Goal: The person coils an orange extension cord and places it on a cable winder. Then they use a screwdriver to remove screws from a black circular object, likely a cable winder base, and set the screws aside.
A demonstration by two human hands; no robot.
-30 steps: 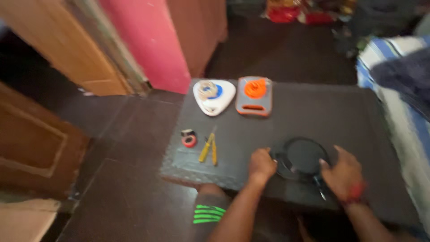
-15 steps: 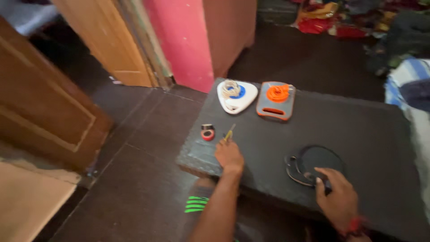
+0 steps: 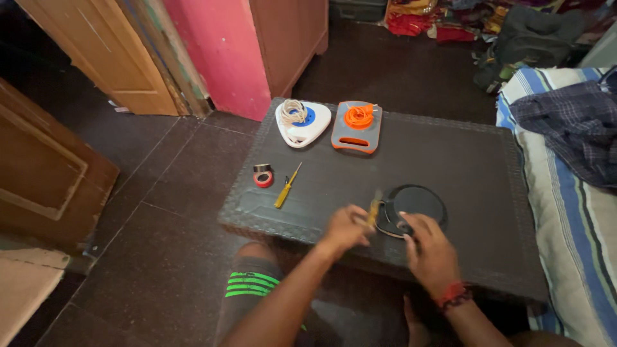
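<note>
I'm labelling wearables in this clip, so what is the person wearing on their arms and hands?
Both forearms are bare, with no sleeves or gloves. The right wrist carries a red thread band just behind the right hand. The left hand and its wrist show no band, watch or ring that I can make out.

The left hand (image 3: 345, 229) has left the table's near-left edge, now gripping a yellow-handled tool (image 3: 373, 209) beside the round black device (image 3: 412, 209); one yellow-handled screwdriver (image 3: 286, 187) remains there.

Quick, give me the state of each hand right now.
Left hand: closed around a yellow-handled tool, blurred, at the edge of the round black disc.
Right hand: fingers resting on the disc's near edge; grip cannot be told.
</note>
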